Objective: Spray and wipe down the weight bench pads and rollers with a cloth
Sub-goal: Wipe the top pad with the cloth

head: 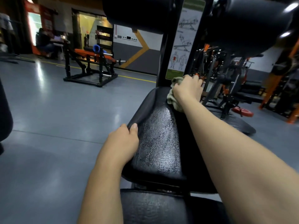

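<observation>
A black bench pad point(159, 139) runs away from me, its surface wet and glossy. A second black pad point(155, 207) lies below it at the near edge. My right hand point(187, 88) grips a crumpled olive-grey cloth point(174, 98) and presses it on the far end of the pad, by the upright post point(179, 46). My left hand point(123, 143) holds the pad's left edge, thumb on top. Two black rollers point(139, 15) point(252, 25) hang above. No spray bottle is in sight.
An exercise chart sticker point(184, 39) runs down the post. Another bench with orange pads point(90, 62) stands on the grey floor far left. Racks and orange-framed machines point(234, 78) crowd the right, with a red weight plate point(242, 112) on the floor. A person sits at a desk far left point(45, 42).
</observation>
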Motion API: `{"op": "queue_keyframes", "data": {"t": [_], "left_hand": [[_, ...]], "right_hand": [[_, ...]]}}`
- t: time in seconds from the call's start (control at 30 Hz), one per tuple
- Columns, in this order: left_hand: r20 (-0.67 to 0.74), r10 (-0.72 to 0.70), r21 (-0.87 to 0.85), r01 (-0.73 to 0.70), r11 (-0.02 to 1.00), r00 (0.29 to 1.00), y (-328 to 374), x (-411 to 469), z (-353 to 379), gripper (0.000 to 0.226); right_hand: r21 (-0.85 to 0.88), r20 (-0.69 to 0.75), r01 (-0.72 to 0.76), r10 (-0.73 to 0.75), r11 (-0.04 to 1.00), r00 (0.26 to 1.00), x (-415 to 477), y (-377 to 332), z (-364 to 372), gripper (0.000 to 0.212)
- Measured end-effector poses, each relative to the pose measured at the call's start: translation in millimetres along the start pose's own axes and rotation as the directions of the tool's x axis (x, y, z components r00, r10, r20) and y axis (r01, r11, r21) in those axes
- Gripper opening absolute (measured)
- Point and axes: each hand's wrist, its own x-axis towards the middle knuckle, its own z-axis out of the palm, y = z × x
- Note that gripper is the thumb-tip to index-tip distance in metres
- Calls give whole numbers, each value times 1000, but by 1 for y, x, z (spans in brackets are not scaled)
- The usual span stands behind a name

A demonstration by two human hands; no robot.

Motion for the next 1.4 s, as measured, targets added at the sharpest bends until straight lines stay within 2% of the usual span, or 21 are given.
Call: {"op": "queue_keyframes", "data": {"t": [0.17, 0.33, 0.5, 0.7, 0.9, 1.1, 1.2, 1.4], "left_hand": [[16, -28, -26, 28, 999, 999, 0, 3, -1, 48], [12, -29, 17, 28, 999, 1000, 3, -1, 2, 48], [16, -50, 28, 50, 998, 999, 8, -6, -1, 48], [29, -49, -8, 49, 999, 998, 7, -7, -1, 53], [32, -60, -14, 60, 998, 998, 10, -10, -2, 55], [29, -63, -9, 63, 998, 998, 13, -13, 0, 57], [27, -59, 1, 59, 998, 998, 10, -13, 0, 57], [32, -31, 9, 30, 999, 999, 6, -15, -1, 56]], "right_hand": [[37, 86, 66, -69, 997, 994, 5, -3, 7, 37], [55, 57, 244, -247, 968, 967, -31, 13, 0, 27], [160, 54, 279, -291, 947, 955, -88, 34, -20, 22], [166, 50, 274, -285, 947, 957, -157, 54, -43, 37], [103, 56, 204, -211, 973, 976, -208, 65, -56, 47], [56, 117, 217, -223, 974, 968, -203, 58, -55, 49], [8, 176, 218, -216, 976, 960, -189, 53, -54, 45], [20, 125, 162, -164, 987, 979, -138, 35, -40, 26]]}}
